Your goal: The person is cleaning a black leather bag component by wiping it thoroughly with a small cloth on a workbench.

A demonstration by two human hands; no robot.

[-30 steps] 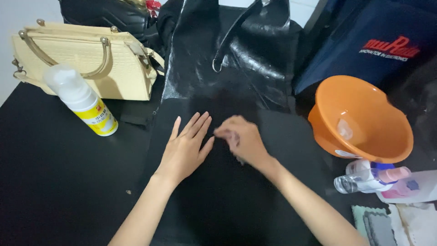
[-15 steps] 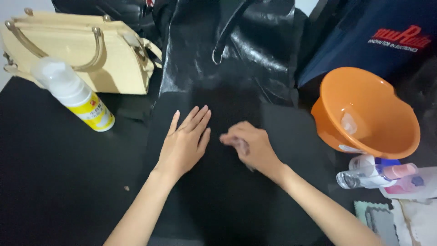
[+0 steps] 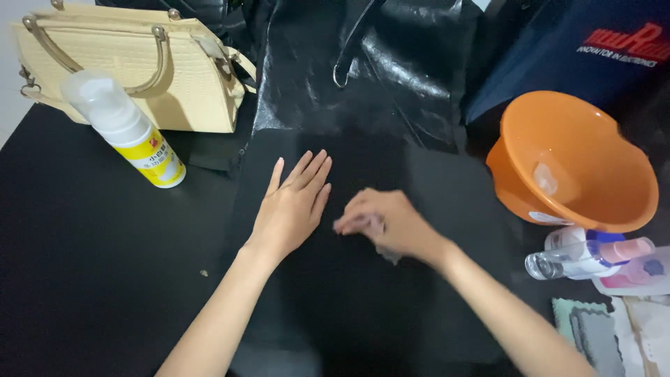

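left hand (image 3: 292, 207) flat, fingers spread, pinning the black bag (image 3: 363, 230) on the bench; right hand (image 3: 387, 225) bunched on a small cloth (image 3: 388, 253). hard rubbing could drag the bag toward the orange bowl (image 3: 572, 164).

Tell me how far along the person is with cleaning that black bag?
Already laid out: black bag flat on the table, foam bottle and orange basin beside it. In hand: left hand presses the bag flat while the right hand rubs it with something small, blurred. Left, probably: the shiny upper part, which no hand touches.
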